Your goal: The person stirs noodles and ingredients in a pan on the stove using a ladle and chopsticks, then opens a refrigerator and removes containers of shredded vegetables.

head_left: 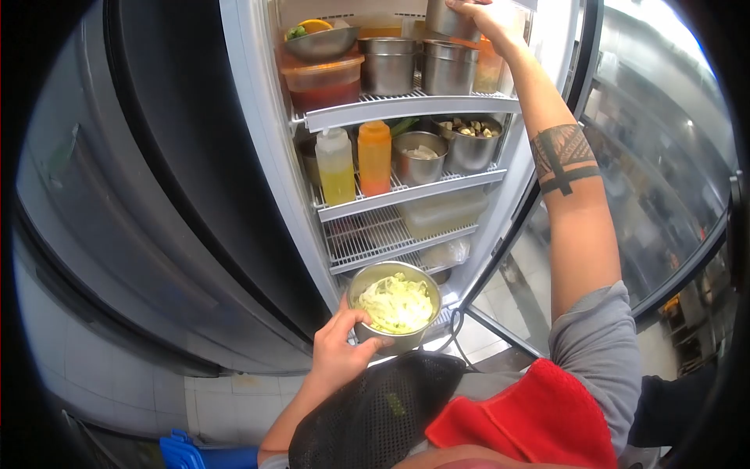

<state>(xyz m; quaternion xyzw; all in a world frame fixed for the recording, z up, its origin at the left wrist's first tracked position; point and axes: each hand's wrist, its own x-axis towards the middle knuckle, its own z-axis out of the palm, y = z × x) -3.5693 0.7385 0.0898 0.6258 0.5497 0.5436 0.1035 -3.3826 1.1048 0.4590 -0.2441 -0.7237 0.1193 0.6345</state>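
My left hand point(344, 340) is closed on the rim and side of a round metal container. Chopped pale green leaves point(395, 303), which look like lettuce or cabbage, fill it, and it is held in front of the fridge's lower shelves. Up at the top shelf, my right hand point(491, 22) grips the rim of another metal container point(451, 22), partly cut off by the frame's edge. This one is just above a second metal container point(449, 69); whether they touch I cannot tell. What the upper one holds is hidden.
An upright fridge stands with its glass door point(656, 148) swung out to the right. Its shelves bear a plastic tub of red contents point(322, 84), a yellow squeeze bottle point(336, 168), an orange one point(374, 160) and metal pots. A blue plastic object point(183, 449) is at lower left.
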